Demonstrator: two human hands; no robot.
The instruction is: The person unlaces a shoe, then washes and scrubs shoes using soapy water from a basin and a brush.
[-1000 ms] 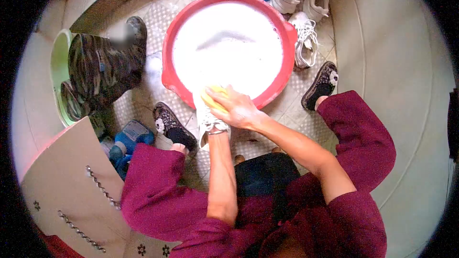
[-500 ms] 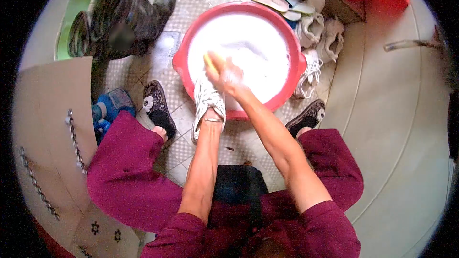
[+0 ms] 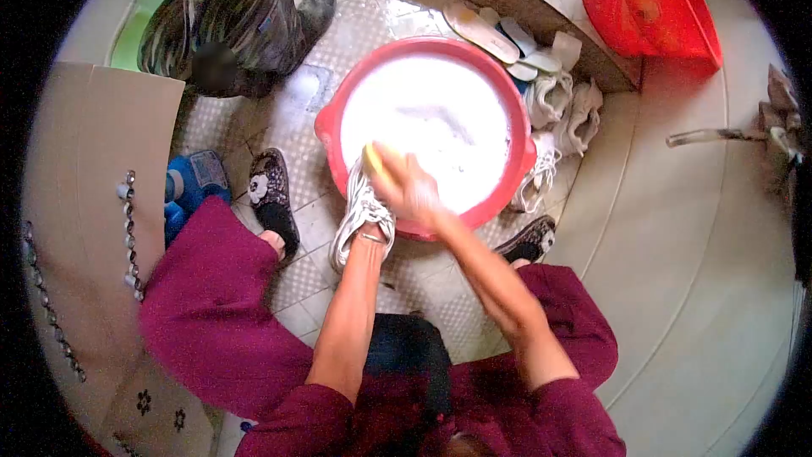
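My left hand (image 3: 370,230) is pushed into the opening of a white lace-up shoe (image 3: 362,207), which hides its fingers. The shoe's toe rests at the left front rim of a red basin (image 3: 331,152) filled with white foam (image 3: 431,118). Blurred by motion, my right hand (image 3: 413,190) is closed on a yellow object (image 3: 372,157) at the shoe's toe, over the basin's edge. Whether it is a brush or a sponge is unclear.
White shoes (image 3: 582,118) and insoles (image 3: 480,34) lie right of the basin. Dark boots (image 3: 254,25) stand upper left, near blue bottles (image 3: 203,178). A red bucket (image 3: 647,13) is upper right. A cabinet (image 3: 101,169) borders the left.
The view has shifted, so the basin and shoes appear lower. My right hand still holds the yellow object near the shoe's toe, and my left hand remains inside the shoe.
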